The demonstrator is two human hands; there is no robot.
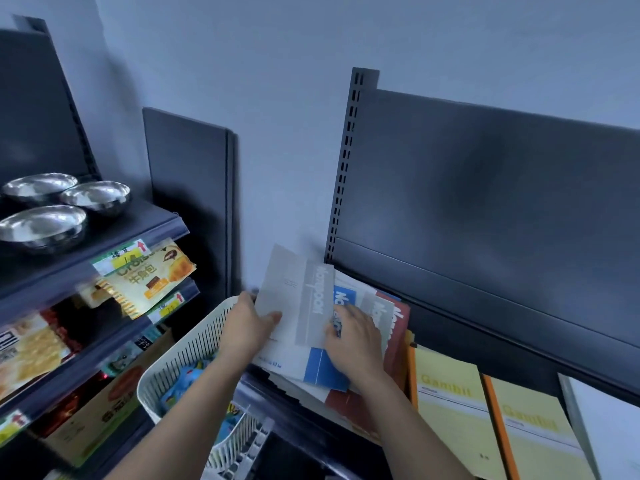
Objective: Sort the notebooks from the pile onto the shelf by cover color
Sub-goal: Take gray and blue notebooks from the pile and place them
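Observation:
A loose pile of notebooks (pixel 349 393) lies on the dark shelf (pixel 519 368), with grey, blue and red covers mixed. My left hand (pixel 247 325) grips the left edge of a grey notebook (pixel 294 296) and tilts it up off the pile. My right hand (pixel 356 341) rests flat, fingers spread, on the blue notebook (pixel 320 370) and the covers beneath it. The red notebook (pixel 398 337) shows along the pile's right side. Two yellow notebooks (pixel 450 407) with orange spines lie side by side to the right, and a grey-white one (pixel 609 420) lies at the far right.
A white slatted plastic basket (pixel 183 355) with blue items stands left of the pile. The left shelving unit holds three steel bowls (pixel 45 223) on top and snack packets (pixel 152 275) below. The dark back panel (pixel 485 209) rises behind the shelf.

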